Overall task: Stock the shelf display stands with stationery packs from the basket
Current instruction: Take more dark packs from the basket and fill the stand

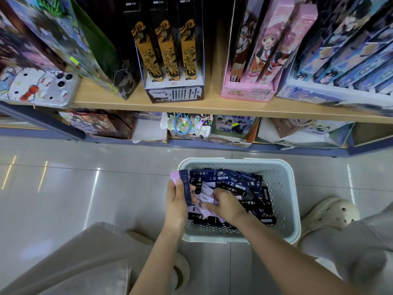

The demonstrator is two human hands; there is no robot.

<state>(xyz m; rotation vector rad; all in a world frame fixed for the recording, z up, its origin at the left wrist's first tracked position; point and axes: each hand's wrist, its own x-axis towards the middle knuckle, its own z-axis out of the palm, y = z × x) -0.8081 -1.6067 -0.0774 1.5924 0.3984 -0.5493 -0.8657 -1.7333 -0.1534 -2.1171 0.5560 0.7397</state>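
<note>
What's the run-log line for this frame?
stage: picking | left hand: grips navy pack, lilac pack | right hand: among packs in basket

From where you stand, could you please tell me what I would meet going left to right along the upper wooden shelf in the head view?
Hello Kitty phone case → dark gift bag → black-and-orange display stand → pink display stand → blue display stand.
</note>
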